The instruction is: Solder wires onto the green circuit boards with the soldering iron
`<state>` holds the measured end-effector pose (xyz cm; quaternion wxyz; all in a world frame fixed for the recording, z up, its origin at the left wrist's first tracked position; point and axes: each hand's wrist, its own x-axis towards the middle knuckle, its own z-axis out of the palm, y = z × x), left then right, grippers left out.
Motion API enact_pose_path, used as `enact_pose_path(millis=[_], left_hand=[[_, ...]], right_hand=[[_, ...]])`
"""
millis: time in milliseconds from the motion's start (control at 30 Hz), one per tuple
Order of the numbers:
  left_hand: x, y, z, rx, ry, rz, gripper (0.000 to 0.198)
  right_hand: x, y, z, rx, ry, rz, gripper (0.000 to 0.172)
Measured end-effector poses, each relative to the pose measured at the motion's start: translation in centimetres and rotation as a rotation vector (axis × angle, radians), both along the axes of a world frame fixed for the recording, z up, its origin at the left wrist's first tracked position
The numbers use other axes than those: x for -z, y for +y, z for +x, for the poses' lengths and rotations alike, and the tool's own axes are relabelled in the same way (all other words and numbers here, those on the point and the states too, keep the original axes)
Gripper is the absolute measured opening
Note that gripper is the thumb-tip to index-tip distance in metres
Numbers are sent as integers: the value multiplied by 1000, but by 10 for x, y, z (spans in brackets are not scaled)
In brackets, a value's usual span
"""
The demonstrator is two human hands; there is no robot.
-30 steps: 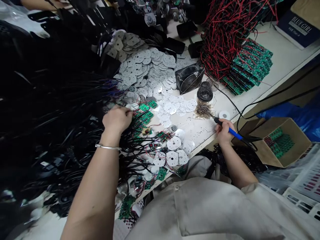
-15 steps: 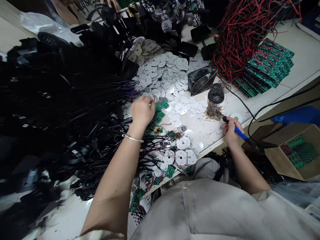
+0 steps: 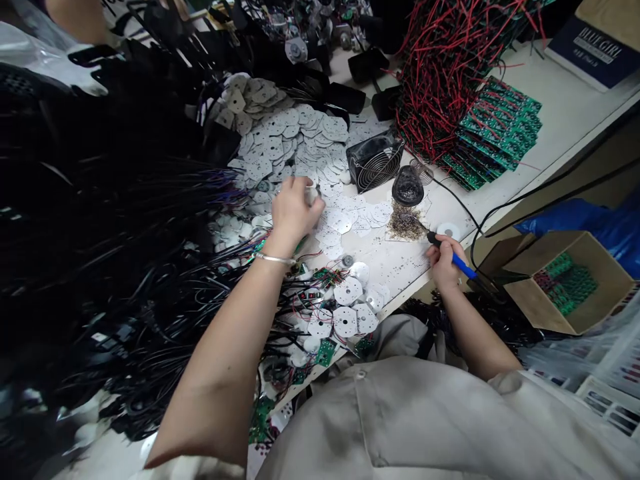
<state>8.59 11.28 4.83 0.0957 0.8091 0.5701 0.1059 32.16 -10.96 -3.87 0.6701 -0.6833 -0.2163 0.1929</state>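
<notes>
My left hand (image 3: 296,212) is over the near side of a pile of flat white plates (image 3: 280,137). Its thumb and fingers curve round a small pale piece (image 3: 312,194), whose kind I cannot make out. My right hand (image 3: 447,263) grips a soldering iron by its blue handle (image 3: 463,267). The iron's tip end points at brown grains (image 3: 406,222) in front of a dark, bowl-like holder (image 3: 408,187). Loose white plates (image 3: 346,291), red-wired green boards and a small round metal part (image 3: 349,261) lie between my arms.
A black fan with a wire guard (image 3: 376,167) stands behind the grains. Stacked green boards (image 3: 500,130) with red wires fill the back right. Black cables and housings (image 3: 125,200) cover the left side. A cardboard box of boards (image 3: 570,287) sits beyond the table edge.
My left hand has moved away from the small green boards to the white plates, its fingers now more spread. My right hand keeps the iron by the grains. The view has shifted right.
</notes>
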Motion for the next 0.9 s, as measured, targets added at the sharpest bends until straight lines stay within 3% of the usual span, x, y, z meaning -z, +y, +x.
enact_pose_path(millis=[133,300,367,500,667,767,900], left_hand=[[-5,-28,-28,2,-66,-20,42],[2,-48,-52,138,274,-47,37],[4,-52,-52,193,320,-30,35],[2,-49,-37,76,261,-57,38],[0,-23,-6,-158,276,-95,46],[7,-5,11,-193,305,-132,51],[21,2,21,-134,323,-138,38]], right_hand=[[-1,-1,0,10,-28,3,40],[-3,-1,-2,16,-48,24,37],[-4,-2,-3,13,-66,19,37],[-5,-5,-6,13,-130,20,39],[-10,3,-24,-63,-154,5,40],[-12,11,-33,-104,-137,21,40],[-9,16,-34,-138,-141,-11,43]])
